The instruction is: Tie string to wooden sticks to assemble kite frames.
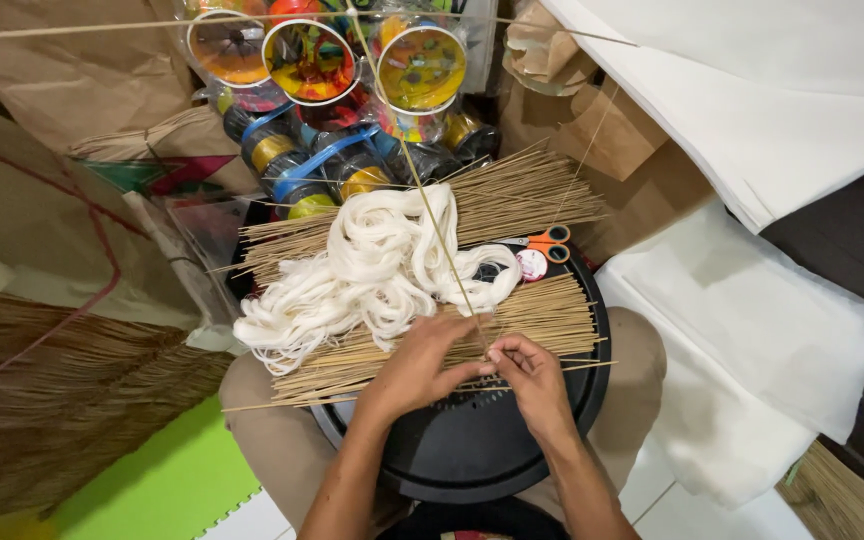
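My left hand (422,365) and my right hand (532,378) meet over a round black tray (472,450) on my lap. Both pinch the lower end of a long thin bamboo stick (422,190) that rises away from me toward the top of the view. A second thin stick (152,24) crosses it near the top. A bundle of thin bamboo sticks (542,310) lies across the tray under my fingers. A skein of white string (372,265) is heaped on the sticks just beyond my left hand.
Orange-handled scissors (547,240) and a small tape roll (531,264) lie at the tray's far right. Spools of coloured thread (312,60) stand behind. Brown paper (62,200) is on the left, white paper sheets (752,300) on the right, a green mat (162,480) below left.
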